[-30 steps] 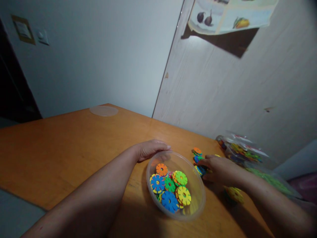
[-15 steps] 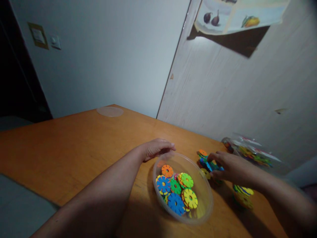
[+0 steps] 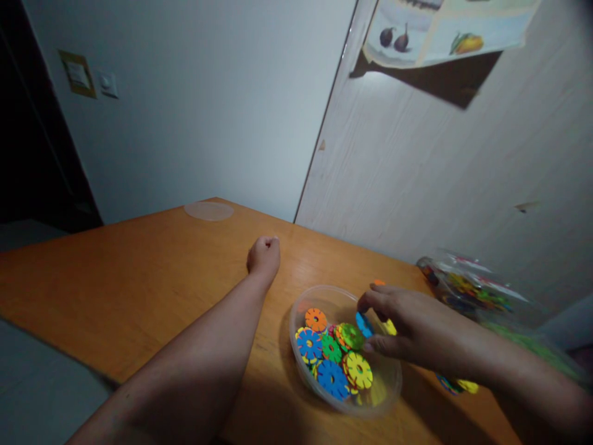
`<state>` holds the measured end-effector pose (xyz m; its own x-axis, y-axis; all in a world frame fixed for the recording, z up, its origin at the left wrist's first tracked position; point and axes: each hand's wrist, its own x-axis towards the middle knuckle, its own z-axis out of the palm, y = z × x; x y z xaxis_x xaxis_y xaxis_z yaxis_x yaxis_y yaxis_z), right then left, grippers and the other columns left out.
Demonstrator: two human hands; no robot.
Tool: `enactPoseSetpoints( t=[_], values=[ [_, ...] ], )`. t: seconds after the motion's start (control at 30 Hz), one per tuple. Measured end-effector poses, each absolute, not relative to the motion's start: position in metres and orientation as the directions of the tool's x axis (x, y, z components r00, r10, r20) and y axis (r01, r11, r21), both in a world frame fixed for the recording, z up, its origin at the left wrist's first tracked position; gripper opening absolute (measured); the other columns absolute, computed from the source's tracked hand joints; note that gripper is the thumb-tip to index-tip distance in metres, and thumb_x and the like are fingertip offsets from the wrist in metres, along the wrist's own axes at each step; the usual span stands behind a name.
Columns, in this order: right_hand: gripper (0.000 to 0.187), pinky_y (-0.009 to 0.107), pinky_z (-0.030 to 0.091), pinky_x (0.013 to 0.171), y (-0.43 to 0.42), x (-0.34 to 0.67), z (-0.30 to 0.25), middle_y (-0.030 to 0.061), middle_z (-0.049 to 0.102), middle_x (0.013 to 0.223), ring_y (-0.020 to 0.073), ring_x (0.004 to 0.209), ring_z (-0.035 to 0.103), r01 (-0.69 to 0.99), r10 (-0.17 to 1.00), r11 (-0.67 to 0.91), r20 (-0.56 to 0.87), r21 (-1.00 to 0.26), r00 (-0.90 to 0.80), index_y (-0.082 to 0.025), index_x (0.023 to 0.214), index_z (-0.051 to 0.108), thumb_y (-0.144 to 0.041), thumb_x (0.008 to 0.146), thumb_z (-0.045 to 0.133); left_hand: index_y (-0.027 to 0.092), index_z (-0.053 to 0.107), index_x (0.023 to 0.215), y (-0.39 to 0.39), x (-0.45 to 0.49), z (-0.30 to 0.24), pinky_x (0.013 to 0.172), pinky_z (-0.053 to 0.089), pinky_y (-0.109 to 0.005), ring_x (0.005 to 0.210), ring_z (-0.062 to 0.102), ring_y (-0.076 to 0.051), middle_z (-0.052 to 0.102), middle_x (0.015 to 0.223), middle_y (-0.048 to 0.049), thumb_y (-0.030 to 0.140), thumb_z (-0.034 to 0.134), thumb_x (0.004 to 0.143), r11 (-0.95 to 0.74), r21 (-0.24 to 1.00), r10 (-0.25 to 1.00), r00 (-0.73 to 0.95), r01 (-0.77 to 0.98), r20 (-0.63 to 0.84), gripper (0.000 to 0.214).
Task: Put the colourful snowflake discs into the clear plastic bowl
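Note:
My right hand (image 3: 393,318) is over the right side of a clear plastic bowl (image 3: 296,364), its thumb and fingers around a blue notched disc (image 3: 364,324). Inside the bowl lie several notched plastic discs, among them an orange disc (image 3: 315,319), a yellow disc (image 3: 358,371) and a larger blue disc (image 3: 332,380). Beyond the bowl's left side, my left hand (image 3: 265,256) is curled into a fist above the table, apart from the bowl, with nothing visible in it. Loose discs behind my right hand are mostly hidden; a bit of an orange one (image 3: 379,282) shows.
More discs (image 3: 456,384) lie on the wooden table (image 3: 152,284) below my right forearm. Clear bags of colourful pieces (image 3: 477,290) rest against the wall at the right. A clear round lid (image 3: 209,211) lies at the far left corner.
My left hand has left the bowl's rim, moved left and closed into a fist. My right hand has come from the loose discs to above the bowl with a blue disc.

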<state>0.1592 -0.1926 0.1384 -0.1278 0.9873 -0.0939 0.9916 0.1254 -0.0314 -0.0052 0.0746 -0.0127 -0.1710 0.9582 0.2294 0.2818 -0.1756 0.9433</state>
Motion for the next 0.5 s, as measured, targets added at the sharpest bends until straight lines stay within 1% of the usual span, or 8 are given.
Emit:
enactPoseSetpoints(
  t=[0.1, 0.17, 0.23, 0.33, 0.43, 0.5],
  values=[
    [0.04, 0.031, 0.041, 0.067, -0.188, 0.153, 0.134, 0.0053, 0.066, 0.094, 0.0216, 0.082, 0.06, 0.993, 0.985, 0.117, -0.128, 0.026, -0.113, -0.025, 0.105, 0.066, -0.046, 0.072, 0.072, 0.021, 0.065, 0.087, 0.078, -0.007, -0.013, 0.068, 0.041, -0.028, 0.082, 0.06, -0.02, 0.067, 0.086, -0.0046, 0.048, 0.047, 0.084, -0.167, 0.934, 0.938, -0.242, 0.315, 0.249, 0.032],
    [0.044, 0.031, 0.042, 0.067, -0.188, 0.157, 0.134, 0.0061, 0.067, 0.097, 0.0218, 0.082, 0.061, 0.994, 0.988, 0.103, -0.114, 0.023, -0.1, -0.025, 0.111, 0.064, -0.048, 0.073, 0.071, 0.021, 0.065, 0.089, 0.081, -0.009, -0.014, 0.071, 0.042, -0.029, 0.085, 0.06, -0.02, 0.067, 0.09, -0.0054, 0.046, 0.048, 0.084, -0.162, 0.933, 0.926, -0.278, 0.322, 0.256, 0.03],
    [0.039, 0.03, 0.042, 0.067, -0.189, 0.168, 0.137, 0.0059, 0.067, 0.096, 0.0203, 0.082, 0.061, 0.996, 0.994, 0.085, -0.072, -0.009, -0.086, -0.024, 0.112, 0.063, -0.046, 0.079, 0.066, 0.022, 0.065, 0.091, 0.083, -0.009, -0.015, 0.073, 0.042, -0.029, 0.088, 0.06, -0.021, 0.067, 0.093, -0.0062, 0.044, 0.05, 0.083, -0.158, 0.933, 0.918, -0.3, 0.324, 0.26, 0.028],
    [0.029, 0.028, 0.042, 0.065, -0.196, 0.196, 0.141, 0.0051, 0.067, 0.092, 0.0183, 0.079, 0.061, 0.998, 0.999, 0.021, -0.025, -0.055, -0.023, -0.023, 0.104, 0.062, -0.045, 0.086, 0.057, 0.022, 0.065, 0.092, 0.087, -0.009, -0.018, 0.074, 0.043, -0.03, 0.089, 0.061, -0.021, 0.067, 0.096, -0.0065, 0.041, 0.052, 0.082, -0.164, 0.933, 0.915, -0.305, 0.32, 0.265, 0.026],
    [0.031, 0.028, 0.043, 0.064, -0.21, 0.223, 0.139, 0.0046, 0.067, 0.087, 0.0179, 0.075, 0.06, 0.99, 0.996, -0.084, -0.009, -0.111, 0.084, -0.023, 0.098, 0.062, -0.049, 0.09, 0.048, 0.022, 0.065, 0.091, 0.09, -0.008, -0.02, 0.072, 0.044, -0.029, 0.086, 0.062, -0.021, 0.068, 0.094, -0.0058, 0.04, 0.053, 0.08, -0.164, 0.938, 0.919, -0.298, 0.305, 0.257, 0.025],
    [0.033, 0.028, 0.043, 0.064, -0.222, 0.231, 0.133, 0.0042, 0.065, 0.084, 0.0179, 0.074, 0.059, 0.977, 0.993, -0.119, 0.003, -0.176, 0.122, -0.022, 0.095, 0.062, -0.05, 0.091, 0.046, 0.022, 0.065, 0.091, 0.091, -0.007, -0.021, 0.07, 0.044, -0.029, 0.083, 0.062, -0.02, 0.069, 0.091, -0.0048, 0.041, 0.053, 0.08, -0.164, 0.944, 0.925, -0.289, 0.286, 0.248, 0.025]
  ],
)
